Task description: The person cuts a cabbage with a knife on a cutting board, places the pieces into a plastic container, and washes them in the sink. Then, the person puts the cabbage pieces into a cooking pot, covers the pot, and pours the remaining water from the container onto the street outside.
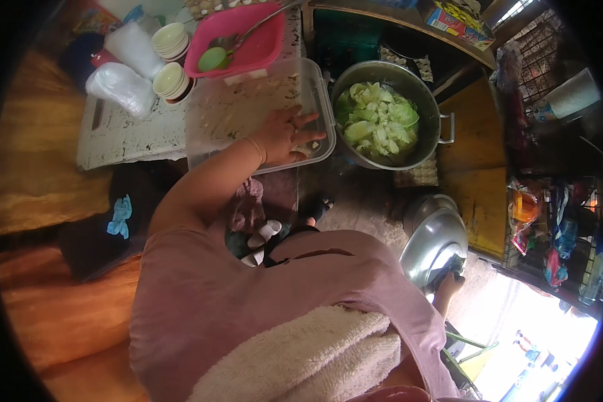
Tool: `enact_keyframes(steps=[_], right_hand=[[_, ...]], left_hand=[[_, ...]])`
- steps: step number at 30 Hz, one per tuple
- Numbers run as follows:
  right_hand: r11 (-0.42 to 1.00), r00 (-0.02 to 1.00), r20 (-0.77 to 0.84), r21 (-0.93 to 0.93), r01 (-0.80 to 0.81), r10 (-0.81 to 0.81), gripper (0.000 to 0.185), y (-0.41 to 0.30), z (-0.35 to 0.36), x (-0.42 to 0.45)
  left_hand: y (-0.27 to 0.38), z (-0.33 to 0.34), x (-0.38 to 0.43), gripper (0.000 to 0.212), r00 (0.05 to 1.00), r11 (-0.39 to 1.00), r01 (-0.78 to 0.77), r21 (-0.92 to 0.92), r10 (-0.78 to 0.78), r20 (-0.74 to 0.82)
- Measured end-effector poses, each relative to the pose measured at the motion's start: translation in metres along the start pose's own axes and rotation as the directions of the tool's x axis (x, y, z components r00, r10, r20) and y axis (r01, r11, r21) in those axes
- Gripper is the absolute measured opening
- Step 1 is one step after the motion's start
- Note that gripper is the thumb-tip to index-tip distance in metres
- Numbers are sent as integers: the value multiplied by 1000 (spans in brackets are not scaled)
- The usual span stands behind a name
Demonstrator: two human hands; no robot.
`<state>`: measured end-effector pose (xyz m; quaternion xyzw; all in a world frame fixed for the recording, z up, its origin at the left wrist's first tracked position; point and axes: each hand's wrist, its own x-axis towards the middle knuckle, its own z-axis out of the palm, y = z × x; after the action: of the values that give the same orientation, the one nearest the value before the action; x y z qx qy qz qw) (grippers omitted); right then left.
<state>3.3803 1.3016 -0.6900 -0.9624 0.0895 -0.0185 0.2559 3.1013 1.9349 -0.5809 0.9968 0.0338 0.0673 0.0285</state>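
Note:
My left hand (289, 134) reaches into a clear plastic bin (326, 108) with its fingers spread, near pale scraps at the bin's right end. Down at the lower right, my right hand (449, 285) is closed on a dark cloth or pad at a large metal lid (428, 246); what exactly the fingers grip is partly hidden. Close to the bin's right side stands a big metal pot (438, 100) filled with cut cabbage leaves (379, 120). A pink basin (261, 30) above the bin holds a green cup (213, 59) and a metal ladle.
Stacked bowls (171, 80) and plastic-wrapped packs (123, 88) stand on the worn white table (125, 143). Egg trays (417, 173) lie near the pot. Wire racks with packets (553, 221) line the right side. A pink cloth (247, 203) hangs below the bin. A person is outside, lower right.

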Motion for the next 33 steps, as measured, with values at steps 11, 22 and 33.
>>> enact_keyframes(steps=[11,22,33], right_hand=[[993,996,-68,109,-48,56,16,10,-4,-11],[988,990,-2,66,-140,140,20,-12,-9,-25],[986,989,-7,83,-144,145,40,-23,-14,-42]], left_hand=[[-52,43,22,16,998,986,-48,-160,54,29],[-43,-32,58,9,678,929,304,-212,-367,-637],[-34,-61,45,10,560,863,313,-398,-506,-656]])
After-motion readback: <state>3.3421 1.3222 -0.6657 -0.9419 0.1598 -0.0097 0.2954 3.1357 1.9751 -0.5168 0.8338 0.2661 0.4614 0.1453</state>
